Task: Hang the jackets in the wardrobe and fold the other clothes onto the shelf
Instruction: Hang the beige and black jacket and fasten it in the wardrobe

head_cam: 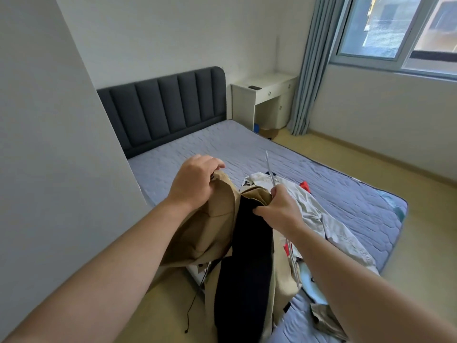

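I hold a tan jacket [210,226] with a black lining [247,268] up in front of me, over the near corner of the bed. My left hand [195,181] grips its collar at the upper left. My right hand [282,206] grips the opposite collar edge together with a thin metal hanger [270,170], whose wire sticks up past the fingers and runs down behind the wrist. A pale grey garment [329,224] lies spread on the mattress behind the jacket, with a red item [305,186] beside it. The wardrobe is out of view.
The bed [247,147] has a grey-blue quilted cover and a dark padded headboard [163,107]. A white wall panel [49,144] stands close on my left. A white desk [267,95], a curtain [311,70] and a window [395,28] lie beyond. More clothes [326,318] lie at the bed's near corner.
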A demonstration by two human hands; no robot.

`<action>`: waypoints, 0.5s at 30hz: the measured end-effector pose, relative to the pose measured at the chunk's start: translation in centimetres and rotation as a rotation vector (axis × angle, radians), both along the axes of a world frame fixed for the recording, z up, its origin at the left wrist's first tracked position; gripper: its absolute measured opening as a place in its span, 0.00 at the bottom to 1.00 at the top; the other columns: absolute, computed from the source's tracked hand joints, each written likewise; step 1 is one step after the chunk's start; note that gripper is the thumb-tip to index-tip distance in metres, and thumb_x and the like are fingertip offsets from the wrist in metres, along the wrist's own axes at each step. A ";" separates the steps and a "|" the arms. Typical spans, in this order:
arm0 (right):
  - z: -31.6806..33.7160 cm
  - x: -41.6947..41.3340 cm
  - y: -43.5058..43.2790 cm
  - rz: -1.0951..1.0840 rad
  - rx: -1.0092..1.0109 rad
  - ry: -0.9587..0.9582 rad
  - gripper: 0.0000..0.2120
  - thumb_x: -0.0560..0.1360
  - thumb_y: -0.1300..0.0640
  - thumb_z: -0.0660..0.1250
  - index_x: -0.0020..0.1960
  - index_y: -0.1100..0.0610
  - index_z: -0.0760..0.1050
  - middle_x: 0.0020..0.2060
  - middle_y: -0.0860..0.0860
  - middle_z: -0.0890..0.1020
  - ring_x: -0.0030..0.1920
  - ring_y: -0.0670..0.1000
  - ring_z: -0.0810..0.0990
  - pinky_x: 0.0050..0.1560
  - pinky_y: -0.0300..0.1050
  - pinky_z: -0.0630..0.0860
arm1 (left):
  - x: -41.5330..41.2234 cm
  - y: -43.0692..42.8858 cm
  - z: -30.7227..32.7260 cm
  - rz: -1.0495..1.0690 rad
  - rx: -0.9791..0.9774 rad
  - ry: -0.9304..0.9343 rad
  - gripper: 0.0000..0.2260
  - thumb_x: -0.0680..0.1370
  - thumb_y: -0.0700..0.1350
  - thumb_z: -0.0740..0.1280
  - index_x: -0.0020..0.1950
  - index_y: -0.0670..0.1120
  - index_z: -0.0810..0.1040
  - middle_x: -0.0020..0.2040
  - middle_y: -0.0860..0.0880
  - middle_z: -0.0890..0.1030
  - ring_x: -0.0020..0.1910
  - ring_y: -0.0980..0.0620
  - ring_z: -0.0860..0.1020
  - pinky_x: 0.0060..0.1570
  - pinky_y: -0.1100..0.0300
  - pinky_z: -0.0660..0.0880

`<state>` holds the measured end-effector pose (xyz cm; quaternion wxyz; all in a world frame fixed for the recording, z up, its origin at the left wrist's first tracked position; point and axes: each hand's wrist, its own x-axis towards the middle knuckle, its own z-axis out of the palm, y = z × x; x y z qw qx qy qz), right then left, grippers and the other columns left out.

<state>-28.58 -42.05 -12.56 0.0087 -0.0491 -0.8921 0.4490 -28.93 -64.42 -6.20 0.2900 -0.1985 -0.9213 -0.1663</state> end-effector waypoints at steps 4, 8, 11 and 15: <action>0.2 0.8 -0.5 0.058 -0.090 -0.064 0.25 0.59 0.50 0.80 0.45 0.45 0.65 0.42 0.46 0.75 0.38 0.45 0.73 0.33 0.38 0.67 | 0.1 0.6 -0.2 0.052 0.039 -0.018 0.10 0.77 0.37 0.65 0.54 0.45 0.82 0.49 0.47 0.83 0.49 0.46 0.78 0.46 0.59 0.71; -0.1 1.7 -1.0 0.099 -0.047 -0.075 0.26 0.59 0.44 0.80 0.46 0.47 0.66 0.43 0.47 0.75 0.40 0.47 0.73 0.36 0.43 0.67 | 0.5 1.9 0.1 0.009 0.129 -0.027 0.07 0.80 0.41 0.64 0.55 0.45 0.80 0.48 0.47 0.83 0.45 0.47 0.80 0.43 0.57 0.75; 0.1 2.3 -0.8 0.134 -0.239 -0.089 0.27 0.61 0.37 0.77 0.47 0.49 0.66 0.41 0.49 0.76 0.37 0.50 0.76 0.33 0.44 0.70 | 0.6 2.6 0.3 0.055 0.202 -0.045 0.06 0.82 0.42 0.63 0.54 0.46 0.79 0.44 0.49 0.82 0.40 0.50 0.79 0.39 0.57 0.76; 0.0 2.0 0.2 0.079 -0.340 -0.074 0.18 0.71 0.46 0.74 0.49 0.48 0.66 0.49 0.48 0.81 0.38 0.47 0.80 0.31 0.39 0.72 | -0.1 2.5 0.5 0.186 0.560 -0.274 0.11 0.83 0.40 0.57 0.44 0.46 0.77 0.38 0.50 0.78 0.37 0.51 0.75 0.36 0.61 0.70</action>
